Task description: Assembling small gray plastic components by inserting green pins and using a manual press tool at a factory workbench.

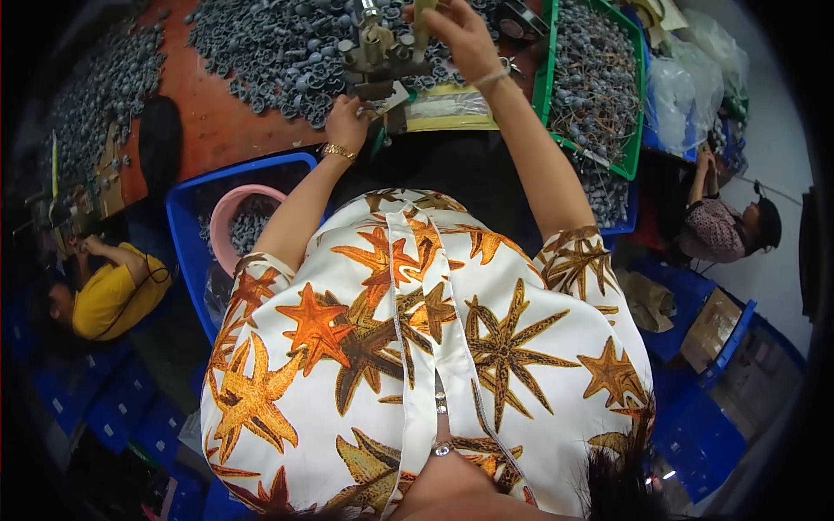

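Observation:
A small metal hand press (375, 52) stands at the table's near edge, in front of a big heap of grey round plastic parts (295, 61). My right hand (465, 39) is closed round the press's yellowish lever handle (424, 24), with the arm stretched forward. Low at the press's left side, my left hand (347, 126) has its fingers pinched together. What they hold there, if anything, is too small to make out. A flat metal plate (397, 95) sticks out at the press's base, just right of those fingers.
A green tray (545, 78) of grey parts with thin wires stands at the right. A blue bin (182, 226) at the left holds a pink tub (224, 227). Two co-workers sit either side, one in a yellow shirt (122, 295), another in a patterned top (712, 230).

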Action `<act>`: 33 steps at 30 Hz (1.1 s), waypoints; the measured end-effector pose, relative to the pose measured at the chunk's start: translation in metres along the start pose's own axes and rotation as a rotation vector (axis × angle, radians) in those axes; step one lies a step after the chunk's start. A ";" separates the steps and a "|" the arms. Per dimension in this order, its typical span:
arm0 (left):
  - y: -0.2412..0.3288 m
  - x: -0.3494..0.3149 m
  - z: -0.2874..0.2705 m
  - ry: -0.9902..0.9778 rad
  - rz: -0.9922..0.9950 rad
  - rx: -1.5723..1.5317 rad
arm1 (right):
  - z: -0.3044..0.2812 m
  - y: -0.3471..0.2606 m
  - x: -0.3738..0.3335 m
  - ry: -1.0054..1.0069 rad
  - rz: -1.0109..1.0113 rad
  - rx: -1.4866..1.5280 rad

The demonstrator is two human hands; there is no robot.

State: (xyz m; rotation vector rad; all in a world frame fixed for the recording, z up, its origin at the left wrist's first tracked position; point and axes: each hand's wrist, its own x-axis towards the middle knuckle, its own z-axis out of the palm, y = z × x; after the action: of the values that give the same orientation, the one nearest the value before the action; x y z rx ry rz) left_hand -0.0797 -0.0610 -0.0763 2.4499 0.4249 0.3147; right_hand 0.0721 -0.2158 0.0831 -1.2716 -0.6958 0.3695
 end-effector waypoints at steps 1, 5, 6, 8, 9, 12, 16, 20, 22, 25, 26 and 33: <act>-0.008 -0.002 0.001 0.009 -0.002 0.012 | 0.007 -0.003 -0.023 -0.022 0.025 -0.105; -0.011 0.002 0.005 0.025 0.023 0.036 | 0.024 0.004 -0.129 -0.210 -0.203 -0.609; -0.005 0.002 0.003 0.015 0.041 0.027 | 0.026 0.004 -0.136 -0.259 -0.217 -0.763; 0.005 0.006 -0.004 -0.088 0.055 -0.030 | 0.009 0.004 -0.130 -0.328 -0.225 -0.792; 0.002 0.003 -0.007 -0.016 0.154 0.045 | 0.006 -0.001 -0.123 -0.420 -0.242 -0.796; 0.010 -0.006 -0.029 -0.253 -0.116 0.122 | 0.004 -0.047 -0.093 -0.157 -0.129 -0.451; 0.014 -0.041 -0.038 -0.599 -0.115 -0.520 | -0.068 -0.014 -0.070 0.242 0.138 -0.280; 0.042 -0.053 -0.104 -0.716 -0.702 -1.160 | -0.184 0.030 -0.076 0.519 0.528 -0.631; 0.005 -0.033 -0.133 -0.427 -0.708 -1.228 | -0.259 0.053 -0.086 0.603 0.573 -0.942; -0.090 0.006 -0.200 0.348 -0.545 -1.333 | -0.302 0.032 -0.074 0.604 0.702 -1.395; -0.094 0.019 -0.222 0.695 -0.623 -1.060 | -0.321 0.026 -0.075 0.551 0.855 -1.537; -0.179 0.001 -0.157 0.450 -0.639 -0.595 | -0.311 0.008 -0.075 0.449 0.887 -1.692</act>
State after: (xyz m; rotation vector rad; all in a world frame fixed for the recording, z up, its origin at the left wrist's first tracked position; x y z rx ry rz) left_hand -0.1701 0.1592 -0.0646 1.5541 1.0935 0.6072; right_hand 0.2215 -0.4899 0.0140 -3.1532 0.1905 0.1014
